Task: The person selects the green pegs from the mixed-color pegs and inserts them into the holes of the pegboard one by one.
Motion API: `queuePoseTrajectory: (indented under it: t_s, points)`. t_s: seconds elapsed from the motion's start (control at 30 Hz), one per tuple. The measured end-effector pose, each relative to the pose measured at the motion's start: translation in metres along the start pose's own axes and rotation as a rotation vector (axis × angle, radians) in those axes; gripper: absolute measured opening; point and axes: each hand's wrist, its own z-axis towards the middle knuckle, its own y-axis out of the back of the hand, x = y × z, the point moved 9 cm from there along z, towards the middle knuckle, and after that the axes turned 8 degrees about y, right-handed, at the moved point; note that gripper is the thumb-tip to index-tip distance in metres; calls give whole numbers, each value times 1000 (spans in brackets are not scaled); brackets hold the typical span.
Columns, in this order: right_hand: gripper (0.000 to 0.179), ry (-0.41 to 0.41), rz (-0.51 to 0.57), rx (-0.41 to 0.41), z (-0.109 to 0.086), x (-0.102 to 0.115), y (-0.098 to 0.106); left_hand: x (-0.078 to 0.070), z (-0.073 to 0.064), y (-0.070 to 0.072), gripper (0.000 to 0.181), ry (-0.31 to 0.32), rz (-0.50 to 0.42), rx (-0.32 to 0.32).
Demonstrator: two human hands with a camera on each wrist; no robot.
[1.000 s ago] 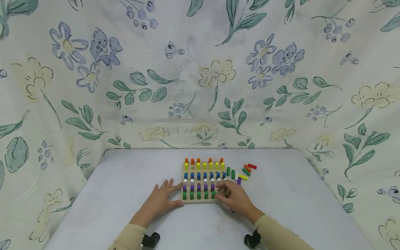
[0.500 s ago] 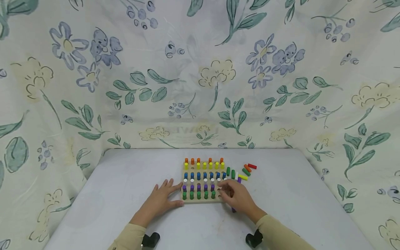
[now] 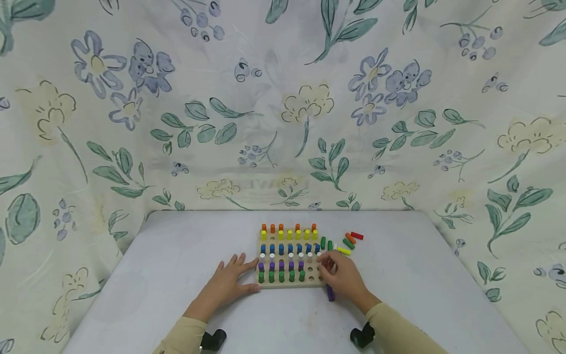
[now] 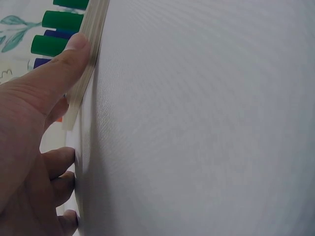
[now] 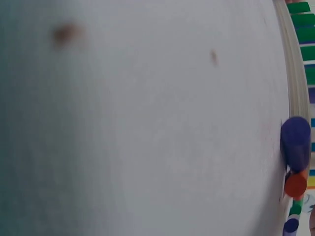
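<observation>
A wooden pegboard [image 3: 287, 284] lies on the table with rows of orange, yellow, blue, white, purple and green pegs. My left hand [image 3: 227, 280] rests at its left side, fingers spread. In the left wrist view, the thumb [image 4: 74, 54] lies against the board's edge beside the green pegs [image 4: 59, 20]. My right hand [image 3: 342, 275] is over the board's right edge, its fingers bent near the last white peg [image 3: 319, 255]; I cannot tell whether it holds anything. Bare holes [image 3: 310, 269] show left of it. A loose purple peg [image 3: 330, 293] lies just below that hand.
Loose pegs lie right of the board: green pegs [image 3: 348, 244], a yellow peg [image 3: 343, 250], an orange peg [image 3: 351, 238] and a red peg [image 3: 356, 235]. Black objects [image 3: 362, 336] show by both sleeves. A floral curtain [image 3: 283, 98] hangs behind the white table [image 3: 190, 236].
My right hand has shifted right, away from the purple and green rows, uncovering holes and the loose purple peg in front. Another loose purple peg is now hidden by it. The left hand stays put.
</observation>
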Motion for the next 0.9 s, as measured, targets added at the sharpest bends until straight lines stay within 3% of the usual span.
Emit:
queuePoseTrajectory:
  t_s: [0.33,0.9]
  points:
    - [12,-99,-10,-15,3,-16,8,0,-2,0,84,5,-3,-2]
    - [20,-142,-103,-19,7,-24,15,1,-2,-1,82,6,-3,-5]
